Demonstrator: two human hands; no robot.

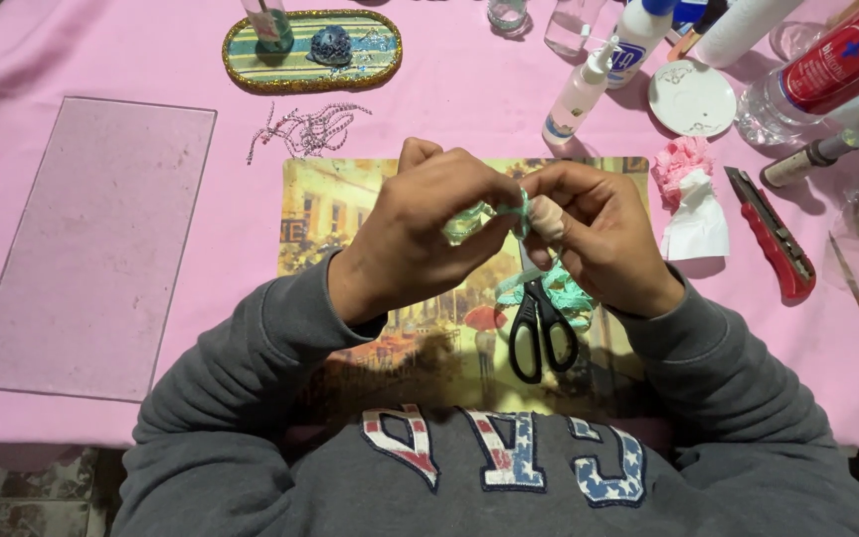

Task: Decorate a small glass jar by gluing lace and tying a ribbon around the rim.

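Left hand (420,234) and right hand (594,239) are both pinched onto the same bit of mint-green ribbon (509,209), held up over the picture placemat (370,214). Fingers are curled tight on it from both sides, and the rest of the ribbon trails down into a loose heap right by the black scissors (542,328), which lie on the placemat below the hands.

What could go sideways, I reckon: the ribbon looks thin and slippery, so a slack pinch could let it slide out, and the dangling tail could snag on the scissors' handles and drag them along. Right of the placemat it's crowded, with a pink paper flower (683,169), a red utility knife (773,234) and a glue bottle (579,94) just above the top edge, so a wide elbow swing that way could knock something. Left of the placemat there's more room, only a flat clear sheet (91,249) on the pink tabletop (111,50). The near edge sits right against the person's grey sleeves.
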